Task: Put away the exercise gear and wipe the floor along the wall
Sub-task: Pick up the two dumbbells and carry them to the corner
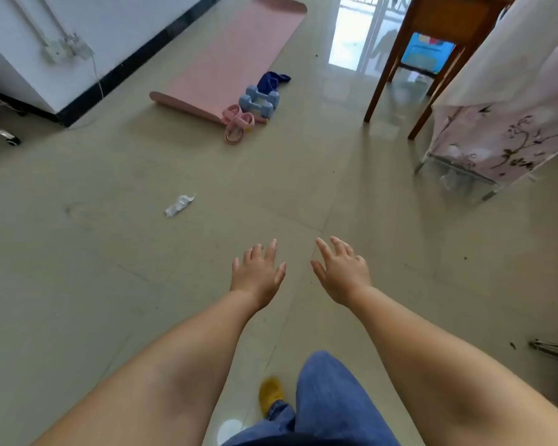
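**A:** Where does the gear lie?

**B:** Well ahead of the person, close to the white wall with its dark skirting (136, 56). A long pink foam exercise mat (232, 53) is spread flat on the glossy beige tiled floor (110, 284), its near end curling up a little. At that end sit two pale blue dumbbells (260, 99) side by side, touching the mat's edge, with a dark blue cloth (273, 79) bunched just behind them and pink looped resistance bands (237, 122) heaped in front.

**B:** It all looks left where the exercise ended, clustered at one corner.

**A:** And the hands?

**B:** Both are empty. The left hand (258, 275) and the right hand (343, 272) are held out low in front, fingers spread and relaxed, gripping nothing and well apart from the gear. One leg in blue jeans and a yellow slipper (270, 394) show below, so the person seems to be stepping toward the mat, arms out ready to reach.

**A:** So nothing is put away?

**B:** Judging by how things lie, not yet. The cloth may be meant for the wiping, though that is a guess.

**A:** Anything else?

**B:** A crumpled white scrap (179, 205) lies on the tiles between the person and the mat, and a wooden table's legs (380, 75) and a floral fabric-covered rack (509, 133) stand to the right.
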### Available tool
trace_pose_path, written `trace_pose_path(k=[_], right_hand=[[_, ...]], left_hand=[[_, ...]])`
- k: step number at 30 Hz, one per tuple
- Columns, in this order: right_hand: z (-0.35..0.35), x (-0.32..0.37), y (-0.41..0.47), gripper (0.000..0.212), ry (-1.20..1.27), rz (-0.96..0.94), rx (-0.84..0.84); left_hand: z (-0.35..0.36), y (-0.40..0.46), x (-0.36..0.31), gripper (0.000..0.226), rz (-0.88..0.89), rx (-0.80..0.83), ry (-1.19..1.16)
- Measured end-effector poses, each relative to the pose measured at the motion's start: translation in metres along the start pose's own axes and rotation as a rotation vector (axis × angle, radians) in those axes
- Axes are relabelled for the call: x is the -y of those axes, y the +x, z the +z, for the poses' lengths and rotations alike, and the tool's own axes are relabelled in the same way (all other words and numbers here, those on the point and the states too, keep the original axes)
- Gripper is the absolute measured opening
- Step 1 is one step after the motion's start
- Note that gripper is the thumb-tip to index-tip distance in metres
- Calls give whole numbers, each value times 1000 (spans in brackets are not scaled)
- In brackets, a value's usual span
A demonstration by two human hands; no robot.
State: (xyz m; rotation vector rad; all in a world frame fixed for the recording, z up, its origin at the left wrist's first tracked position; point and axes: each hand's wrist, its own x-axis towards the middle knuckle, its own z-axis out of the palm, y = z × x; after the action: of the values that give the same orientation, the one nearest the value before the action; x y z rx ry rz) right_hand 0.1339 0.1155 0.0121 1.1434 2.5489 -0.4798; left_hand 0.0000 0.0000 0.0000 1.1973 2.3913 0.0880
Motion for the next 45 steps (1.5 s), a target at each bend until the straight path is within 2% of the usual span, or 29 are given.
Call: trace_pose_path(k=[8, 15, 23, 31, 39, 45], right_hand=[[-39, -29, 74, 58, -13, 1, -10], [-112, -86, 195, 57, -33, -68, -23], [-202, -140, 336, 57, -101, -71, 5], [-258, -133, 499, 59, -104, -112, 28], [-354, -100, 678, 56, -82, -116, -32], [-400, -109, 805, 56, -96, -137, 6]], left_hand=[[-28, 91, -25, 58, 71, 20, 17], [-74, 223, -79, 50, 41, -2, 27], [-130, 363, -138, 51, 51, -19, 2], [-184, 521, -122, 52, -14, -25, 0], [-290, 698, -91, 50, -23, -65, 91], [-320, 817, -105, 52, -36, -26, 79]])
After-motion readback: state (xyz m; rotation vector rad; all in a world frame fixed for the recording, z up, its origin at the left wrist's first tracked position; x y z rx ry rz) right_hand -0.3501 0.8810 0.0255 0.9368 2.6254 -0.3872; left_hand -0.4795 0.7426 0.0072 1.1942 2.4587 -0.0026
